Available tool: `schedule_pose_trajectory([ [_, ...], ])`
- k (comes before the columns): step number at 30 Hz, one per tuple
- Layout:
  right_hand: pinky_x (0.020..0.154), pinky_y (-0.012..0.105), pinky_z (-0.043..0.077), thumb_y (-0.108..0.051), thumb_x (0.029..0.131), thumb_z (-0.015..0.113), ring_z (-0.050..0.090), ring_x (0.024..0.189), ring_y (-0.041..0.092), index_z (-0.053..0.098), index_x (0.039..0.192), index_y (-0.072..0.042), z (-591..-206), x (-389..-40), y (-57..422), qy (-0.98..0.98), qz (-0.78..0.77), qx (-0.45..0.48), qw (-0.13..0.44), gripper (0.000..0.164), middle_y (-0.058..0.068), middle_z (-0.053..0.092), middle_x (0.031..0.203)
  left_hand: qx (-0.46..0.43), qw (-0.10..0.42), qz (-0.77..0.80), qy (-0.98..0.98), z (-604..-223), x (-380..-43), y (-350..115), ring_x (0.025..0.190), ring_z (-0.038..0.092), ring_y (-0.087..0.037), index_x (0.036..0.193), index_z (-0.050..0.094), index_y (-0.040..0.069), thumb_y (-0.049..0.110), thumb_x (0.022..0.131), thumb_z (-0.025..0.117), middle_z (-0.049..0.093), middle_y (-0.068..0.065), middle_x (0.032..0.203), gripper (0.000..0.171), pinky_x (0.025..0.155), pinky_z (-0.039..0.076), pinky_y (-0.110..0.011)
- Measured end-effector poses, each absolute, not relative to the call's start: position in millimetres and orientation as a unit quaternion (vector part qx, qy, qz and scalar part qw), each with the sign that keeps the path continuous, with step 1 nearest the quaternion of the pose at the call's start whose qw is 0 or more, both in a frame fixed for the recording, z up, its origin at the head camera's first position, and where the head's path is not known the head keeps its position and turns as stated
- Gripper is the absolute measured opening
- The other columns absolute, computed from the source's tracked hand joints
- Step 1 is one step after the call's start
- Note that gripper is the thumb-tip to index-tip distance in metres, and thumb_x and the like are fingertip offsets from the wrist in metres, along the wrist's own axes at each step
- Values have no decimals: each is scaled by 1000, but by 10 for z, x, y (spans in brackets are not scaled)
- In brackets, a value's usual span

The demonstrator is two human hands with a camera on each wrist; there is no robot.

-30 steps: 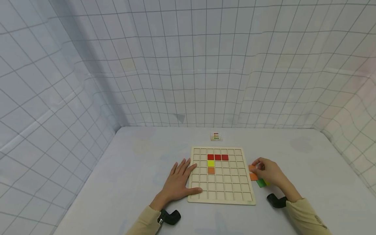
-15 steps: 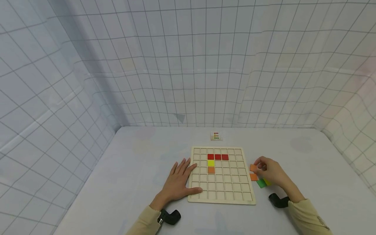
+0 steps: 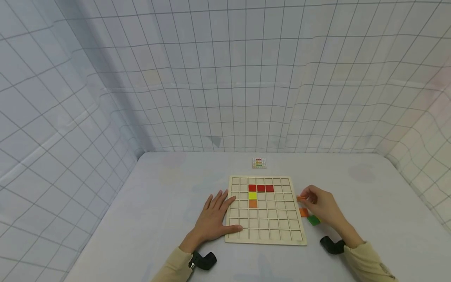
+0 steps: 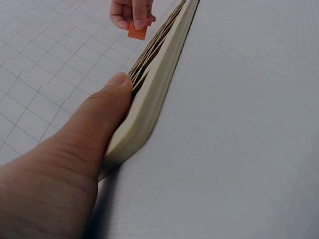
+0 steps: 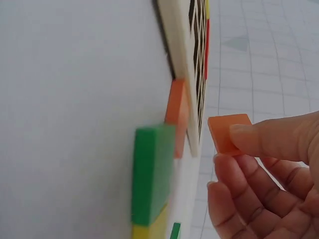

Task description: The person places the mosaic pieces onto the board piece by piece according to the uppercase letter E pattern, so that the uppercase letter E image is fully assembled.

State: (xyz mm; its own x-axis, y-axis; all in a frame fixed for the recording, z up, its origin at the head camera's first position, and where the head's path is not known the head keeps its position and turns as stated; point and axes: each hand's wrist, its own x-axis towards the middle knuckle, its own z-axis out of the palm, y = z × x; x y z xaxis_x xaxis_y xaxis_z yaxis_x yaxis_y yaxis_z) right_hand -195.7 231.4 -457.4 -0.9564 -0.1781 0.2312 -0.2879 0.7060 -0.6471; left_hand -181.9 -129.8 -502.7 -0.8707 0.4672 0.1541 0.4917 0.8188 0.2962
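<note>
A cream grid board [image 3: 275, 225] lies on the table, holding three red tiles [image 3: 261, 188] in a row, a yellow tile [image 3: 252, 195] and an orange tile [image 3: 253, 204]. My left hand [image 3: 213, 221] rests on the board's left edge with spread fingers; its thumb [image 4: 107, 99] lies over the rim in the left wrist view. Off the board's right side, my right hand [image 3: 325, 205] pinches a square orange tile [image 5: 222, 130] between thumb and fingers, raised above the table. Below it lie another orange tile [image 3: 303, 212] against the board and a green tile [image 3: 313, 220].
Behind the board lies a small pattern card [image 3: 259, 163] with coloured squares. In the right wrist view, a yellow tile [image 5: 148, 231] and another green piece [image 5: 175, 231] show by the near green tile. White grid-patterned curtains [image 3: 225, 98] surround the table [image 3: 169, 188].
The orange tile in my right hand has turned from face-up to nearly edge-on, and the hand has shifted slightly left. It now covers the yellow tile beside the green one. My left hand stays put.
</note>
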Motion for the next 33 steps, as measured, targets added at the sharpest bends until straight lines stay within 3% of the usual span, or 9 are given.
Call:
schedule_pose_trajectory([
  [9,57,24,50,6,79,73,58,67,8,62,89,-6,-4541,-1963,2011,-887,400,208,99,20,-3,61,80,-255,50,-168,-951,-5015,-1809,-1288,142,12,-26,149,32,18,77,78,50,20,-9,155,95,113,4,-48],
  [20,58,23,49,-5,79,77,53,66,8,60,80,-13,-4572,-2068,1580,-886,377,266,44,19,-10,56,74,-257,54,-164,-951,-5055,-1825,-1291,143,11,-26,150,31,18,79,77,48,20,-10,155,96,113,4,-48],
  [33,57,26,41,-12,80,77,47,63,9,61,80,-17,-4553,-2156,1379,-925,309,221,-7,16,-11,54,69,-249,40,-161,-954,-5029,-1814,-1288,143,8,-24,150,29,20,77,77,50,17,-7,156,95,113,1,-45],
])
